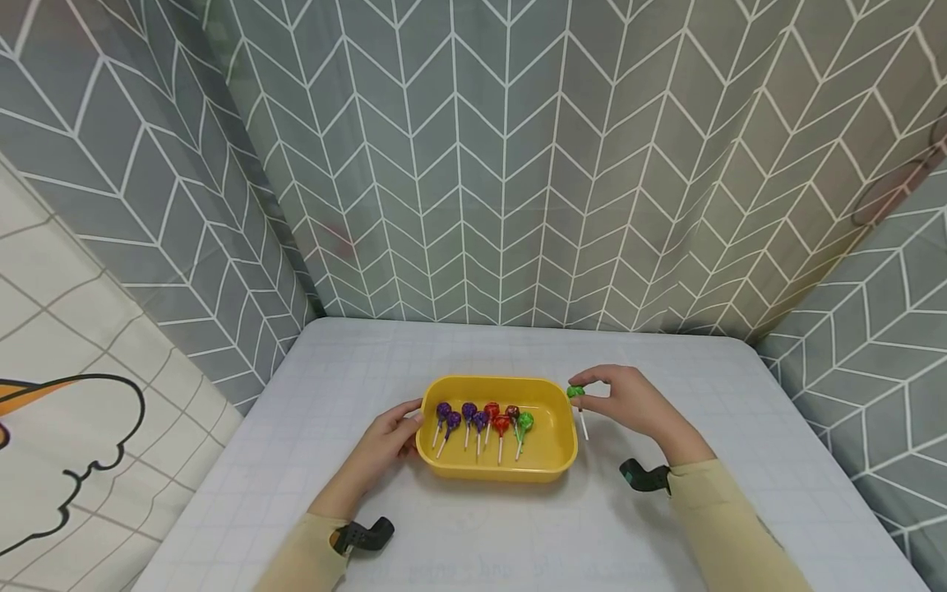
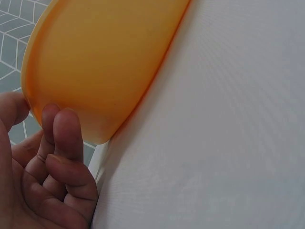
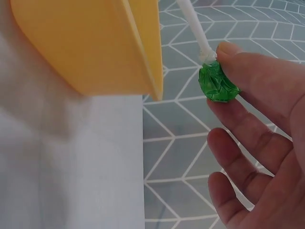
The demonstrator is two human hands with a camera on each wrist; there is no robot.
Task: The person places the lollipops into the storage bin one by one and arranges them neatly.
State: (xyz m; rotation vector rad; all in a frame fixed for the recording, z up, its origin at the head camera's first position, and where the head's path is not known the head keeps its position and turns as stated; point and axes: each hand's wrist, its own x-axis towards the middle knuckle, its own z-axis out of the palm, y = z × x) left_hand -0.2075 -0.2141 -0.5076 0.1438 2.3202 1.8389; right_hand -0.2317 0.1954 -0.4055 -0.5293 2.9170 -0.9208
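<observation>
A yellow tray [image 1: 551,427] stands on the table with several wrapped lollipops in it. Purple lollipops [image 1: 469,411] lie toward its left, red ones [image 1: 501,425] near the middle, and a green lollipop [image 1: 524,423] to their right. At the tray's left end, my left hand [image 1: 390,432] holds the rim, some fingers curled against the outer wall. Just off the right end, my right hand [image 1: 625,399] pinches another green lollipop [image 3: 218,83] by its wrapped head between thumb and index finger. Its white stick [image 1: 584,426] points down, apart from the tray.
The white table [image 1: 488,543] carries the tray near its middle. Behind it hangs a grey curtain [image 1: 503,164] with a white zigzag pattern, and similar cloth lines both sides. A dark band with a black device [image 1: 644,475] sits on each wrist.
</observation>
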